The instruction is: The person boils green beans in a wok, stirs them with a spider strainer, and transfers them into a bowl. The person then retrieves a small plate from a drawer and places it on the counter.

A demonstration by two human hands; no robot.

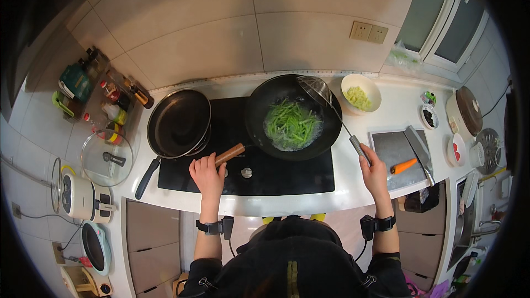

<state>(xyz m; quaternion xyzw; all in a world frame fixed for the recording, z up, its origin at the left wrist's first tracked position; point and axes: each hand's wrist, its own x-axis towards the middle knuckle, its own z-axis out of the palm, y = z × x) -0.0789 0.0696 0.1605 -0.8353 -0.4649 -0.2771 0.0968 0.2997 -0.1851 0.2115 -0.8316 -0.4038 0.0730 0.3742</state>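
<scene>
My left hand [209, 177] is around the end of the wooden handle [230, 154] of a black wok. The wok [257, 130] sits on the right side of a black cooktop [290, 176]. Chopped green vegetable pieces [294, 123], possibly green beans, lie in bubbling liquid at its centre. My right hand [374, 169] grips the metal handle of a wire skimmer [316, 90]. Its bowl is tilted over the wok's upper right rim, apart from the vegetables, and no food is visible in it.
A black frying pan [180, 122] stands left of the wok. On the right are a bowl of pale green pieces [357, 98] and a cutting board [383, 147] bearing a cleaver [419, 153] and a carrot [403, 166]. Bottles [114, 114] and a glass lid [97, 167] stand left.
</scene>
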